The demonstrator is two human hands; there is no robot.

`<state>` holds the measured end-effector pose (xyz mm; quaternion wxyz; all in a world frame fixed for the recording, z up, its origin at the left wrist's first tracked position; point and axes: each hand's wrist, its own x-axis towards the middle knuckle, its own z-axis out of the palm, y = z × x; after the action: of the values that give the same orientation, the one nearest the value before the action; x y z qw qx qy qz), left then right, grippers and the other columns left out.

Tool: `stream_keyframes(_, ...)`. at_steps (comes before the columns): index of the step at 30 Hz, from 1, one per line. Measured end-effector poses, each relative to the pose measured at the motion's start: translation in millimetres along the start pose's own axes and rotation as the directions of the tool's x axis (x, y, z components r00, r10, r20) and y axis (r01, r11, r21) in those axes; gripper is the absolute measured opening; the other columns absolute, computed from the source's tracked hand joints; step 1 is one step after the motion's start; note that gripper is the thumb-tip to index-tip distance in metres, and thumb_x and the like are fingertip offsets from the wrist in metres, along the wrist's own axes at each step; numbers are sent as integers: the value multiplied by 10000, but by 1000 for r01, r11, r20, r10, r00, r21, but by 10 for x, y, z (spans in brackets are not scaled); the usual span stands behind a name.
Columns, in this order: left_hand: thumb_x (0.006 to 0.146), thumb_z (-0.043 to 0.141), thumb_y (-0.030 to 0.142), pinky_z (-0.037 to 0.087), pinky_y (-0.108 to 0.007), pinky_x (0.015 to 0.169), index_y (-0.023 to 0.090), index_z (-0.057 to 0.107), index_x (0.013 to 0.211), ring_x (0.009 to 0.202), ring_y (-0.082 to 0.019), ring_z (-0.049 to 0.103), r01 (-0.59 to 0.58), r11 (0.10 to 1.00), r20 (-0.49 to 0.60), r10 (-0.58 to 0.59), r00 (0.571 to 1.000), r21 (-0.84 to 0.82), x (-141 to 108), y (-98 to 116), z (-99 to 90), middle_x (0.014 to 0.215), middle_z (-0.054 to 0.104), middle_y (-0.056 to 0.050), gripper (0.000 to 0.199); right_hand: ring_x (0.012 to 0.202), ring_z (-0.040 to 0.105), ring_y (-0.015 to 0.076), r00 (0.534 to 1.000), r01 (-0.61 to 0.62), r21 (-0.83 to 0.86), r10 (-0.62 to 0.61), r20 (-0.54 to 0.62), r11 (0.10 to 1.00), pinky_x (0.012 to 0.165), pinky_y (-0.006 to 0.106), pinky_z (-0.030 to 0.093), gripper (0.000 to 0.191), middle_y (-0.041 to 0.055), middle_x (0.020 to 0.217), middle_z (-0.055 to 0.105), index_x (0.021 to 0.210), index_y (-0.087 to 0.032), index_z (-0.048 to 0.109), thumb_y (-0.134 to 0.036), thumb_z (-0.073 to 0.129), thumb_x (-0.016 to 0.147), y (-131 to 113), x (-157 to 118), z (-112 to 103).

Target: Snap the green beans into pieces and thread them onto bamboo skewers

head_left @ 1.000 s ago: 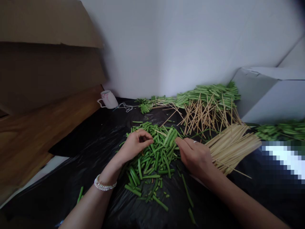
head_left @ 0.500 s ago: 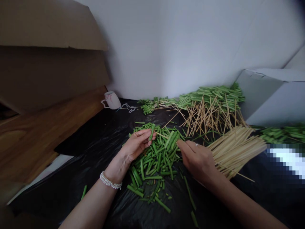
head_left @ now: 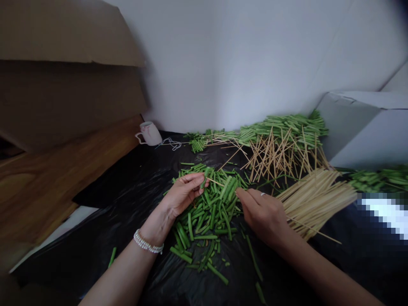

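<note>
Between the thumb and fingers of my left hand (head_left: 188,189) is a short cut piece of green bean (head_left: 205,176), tilted upward. My right hand (head_left: 263,212) pinches a thin wooden skewer (head_left: 215,182), which runs left to the bean piece. Whether the skewer's tip has gone through the bean I cannot tell. Below both hands a heap of loose cut green beans (head_left: 204,229) lies on the black plastic sheet (head_left: 127,238). A thick bundle of bare skewers (head_left: 315,199) rests just beyond my right hand.
Skewered green beans (head_left: 283,129) are piled against the wall, their sticks crossing toward me. A white mug (head_left: 150,134) with a cord (head_left: 174,144) beside it stands at the back left. A cardboard box (head_left: 70,85) rises at left, a pale box (head_left: 360,127) at right.
The bean piece in my left hand has tilted slightly to the right, and the skewer slants a little more. Both hands otherwise stay nearly in place.
</note>
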<state>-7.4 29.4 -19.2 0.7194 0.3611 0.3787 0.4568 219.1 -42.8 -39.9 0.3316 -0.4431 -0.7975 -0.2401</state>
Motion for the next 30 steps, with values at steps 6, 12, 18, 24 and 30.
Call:
stream_keyframes(6, 590, 899, 201, 501, -184, 620, 140, 766, 796, 696, -107, 648, -5, 1000, -14, 5, 1000, -12, -1, 1, 5, 762, 736, -43, 252, 597, 479, 135, 1000, -5, -3, 5, 5, 1000, 582, 293, 336, 235, 7, 656, 567, 978, -131, 675, -84, 453, 917, 4, -7, 13)
stream_keyframes(12, 579, 900, 198, 488, -193, 623, 138, 765, 790, 676, -100, 638, -21, 1000, -34, 21, 999, 3, 0, 2, 9, 750, 730, -34, 257, 578, 469, 135, 1000, 1, -13, -1, 9, 1000, 579, 294, 331, 235, 7, 653, 569, 967, -133, 677, -86, 451, 920, -2, 2, 4)
stream_keyframes(18, 539, 914, 190, 478, -201, 645, 137, 769, 765, 666, -97, 636, -56, 998, -52, 57, 997, 18, 7, -8, 5, 718, 726, -24, 274, 584, 475, 144, 1000, -9, -5, 9, 21, 1000, 579, 296, 329, 229, 8, 647, 556, 944, -136, 676, -76, 458, 910, -13, 0, -2)
stream_keyframes(24, 517, 922, 195, 476, -218, 657, 143, 769, 745, 653, -99, 625, -79, 996, -79, 82, 993, 46, 14, -20, 11, 691, 715, -15, 280, 576, 472, 132, 1000, -12, -4, 12, 25, 1000, 582, 286, 338, 227, 4, 656, 563, 945, -138, 669, -68, 458, 899, -22, -6, 7)
stream_keyframes(30, 507, 923, 185, 471, -217, 652, 136, 771, 741, 642, -96, 619, -59, 998, -69, 61, 996, 34, 4, -15, 20, 679, 713, -15, 284, 579, 484, 136, 1000, -11, 4, 11, 10, 1000, 578, 293, 345, 234, 7, 655, 567, 956, -131, 672, -68, 453, 903, -31, -27, 30)
